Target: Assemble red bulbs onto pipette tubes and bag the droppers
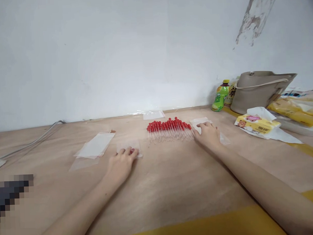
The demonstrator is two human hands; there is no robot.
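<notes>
A row of thin clear sticks with red tips lies side by side at the middle of the table. My left hand rests on a clear plastic bag left of the row, fingers curled together, with a bit of red showing at the fingertips. My right hand is at the row's right end, thumb and fingers apart, over another clear bag. Whitish flat sheets or bags lie to the left of my left hand. A small white packet lies behind the row.
At the back right stand a green bottle and a grey-beige bag. A yellow tissue pack and yellow packages lie nearer. A grey cable runs at the left; a pixelated dark object is at the left edge.
</notes>
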